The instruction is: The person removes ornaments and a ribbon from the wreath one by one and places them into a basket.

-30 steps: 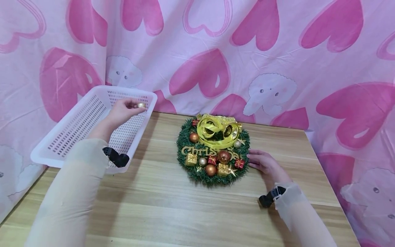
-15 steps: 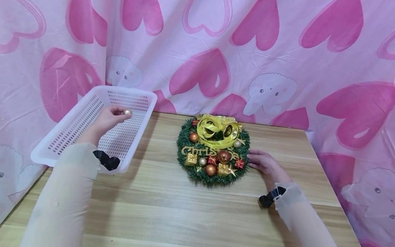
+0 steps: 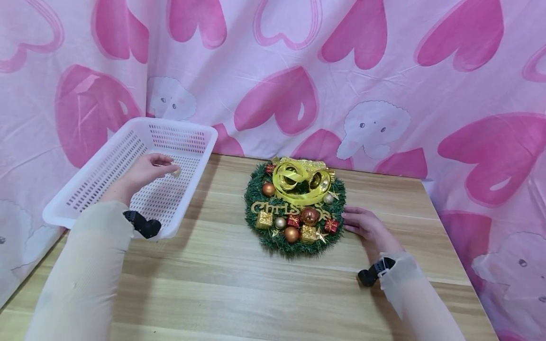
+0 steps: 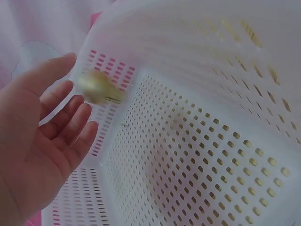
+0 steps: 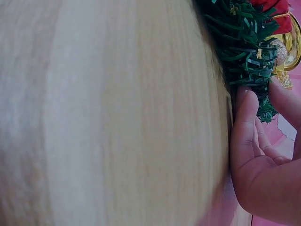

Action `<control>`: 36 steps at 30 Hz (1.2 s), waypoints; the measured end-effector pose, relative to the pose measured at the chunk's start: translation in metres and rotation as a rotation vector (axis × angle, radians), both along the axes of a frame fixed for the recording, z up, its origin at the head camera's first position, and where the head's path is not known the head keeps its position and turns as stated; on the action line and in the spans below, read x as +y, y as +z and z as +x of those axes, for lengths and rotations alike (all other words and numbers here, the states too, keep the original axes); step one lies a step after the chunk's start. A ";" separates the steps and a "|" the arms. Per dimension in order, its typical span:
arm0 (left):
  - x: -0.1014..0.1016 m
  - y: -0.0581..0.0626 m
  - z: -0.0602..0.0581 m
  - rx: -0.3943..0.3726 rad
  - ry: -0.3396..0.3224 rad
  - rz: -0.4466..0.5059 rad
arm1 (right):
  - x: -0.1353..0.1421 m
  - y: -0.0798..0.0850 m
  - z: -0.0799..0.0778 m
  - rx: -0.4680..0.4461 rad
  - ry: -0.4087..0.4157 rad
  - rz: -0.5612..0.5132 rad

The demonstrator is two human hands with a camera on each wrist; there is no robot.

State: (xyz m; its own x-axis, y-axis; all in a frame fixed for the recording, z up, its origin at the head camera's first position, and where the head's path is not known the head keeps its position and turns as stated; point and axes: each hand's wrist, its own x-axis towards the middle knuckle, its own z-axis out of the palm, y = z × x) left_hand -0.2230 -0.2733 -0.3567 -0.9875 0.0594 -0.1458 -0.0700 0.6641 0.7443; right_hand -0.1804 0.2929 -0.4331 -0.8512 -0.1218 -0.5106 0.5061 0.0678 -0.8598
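Observation:
A blurred gold bauble (image 4: 95, 87) is in the air just off the fingertips of my left hand (image 4: 47, 117), inside the white plastic basket (image 3: 200, 163). The fingers of this hand are apart and hold nothing. In the head view my left hand (image 3: 147, 173) is over the basket floor, with the bauble (image 3: 176, 171) faint beside it. On the table lies a green Christmas wreath (image 3: 273, 244) with baubles, small gift boxes, gold bells and ribbon. My right hand (image 3: 368, 225) pinches its right edge, thumb above and fingers low by the tabletop, as the right wrist view shows.
The basket stands at the left of the wooden table (image 3: 239, 293), its perforated walls rising around my left hand. A pink curtain (image 3: 273, 94) with hearts hangs behind the table and along its sides.
My left hand has moved left and lower into the basket. The gold bauble, earlier between its fingertips, has come loose and dropped. The right hand and wreath have stayed in place.

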 end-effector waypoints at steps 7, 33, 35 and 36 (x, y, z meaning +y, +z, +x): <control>0.004 0.007 -0.005 0.021 -0.007 0.010 | 0.001 0.000 0.000 -0.008 -0.010 0.010; 0.103 0.056 -0.029 0.116 -0.067 0.250 | 0.002 -0.005 0.000 0.008 -0.029 0.001; 0.110 0.054 -0.031 0.120 -0.087 0.245 | 0.001 -0.005 0.000 0.005 -0.036 0.005; 0.113 0.052 -0.032 0.124 -0.097 0.249 | 0.001 -0.005 0.001 0.002 -0.043 0.008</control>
State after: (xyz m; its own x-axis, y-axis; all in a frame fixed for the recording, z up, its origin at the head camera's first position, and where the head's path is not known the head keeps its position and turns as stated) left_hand -0.2549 -0.1600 -0.3045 -0.9849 0.1728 0.0062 0.0862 0.4595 0.8840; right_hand -0.1798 0.2935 -0.4385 -0.8564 -0.0812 -0.5098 0.5071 0.0529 -0.8603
